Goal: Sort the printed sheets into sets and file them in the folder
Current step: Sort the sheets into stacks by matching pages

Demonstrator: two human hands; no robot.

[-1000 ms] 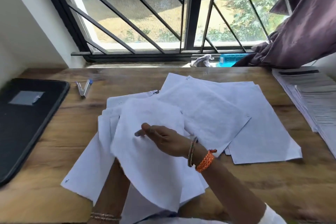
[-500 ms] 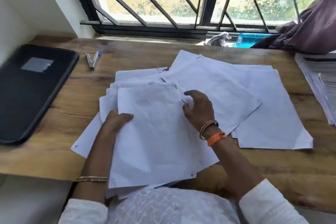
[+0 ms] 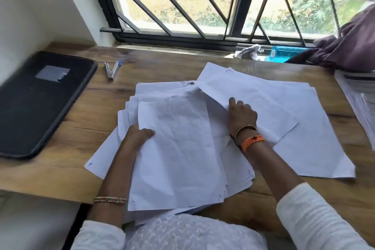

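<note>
Several white printed sheets lie face down in two loose heaps on the wooden desk (image 3: 60, 170). The near stack (image 3: 178, 152) hangs partly over the desk's front edge. My left hand (image 3: 138, 136) grips that stack at its left edge, thumb on top. My right hand (image 3: 241, 113) pinches the edge of a sheet of the spread sheets (image 3: 300, 128) to the right, fingers curled on it. A black folder (image 3: 34, 105) lies closed at the far left of the desk.
Two pens (image 3: 111, 70) lie beside the folder's far corner. Another pile of printed papers (image 3: 361, 95) sits at the right edge. A barred window (image 3: 203, 2), a purple curtain (image 3: 349, 46), a blue object (image 3: 284, 54) and a crumpled white cloth (image 3: 249, 51) line the back.
The raised sheet has come down onto the near stack. My left hand came from under it to the stack's left edge. My right hand moved right to the spread sheets.
</note>
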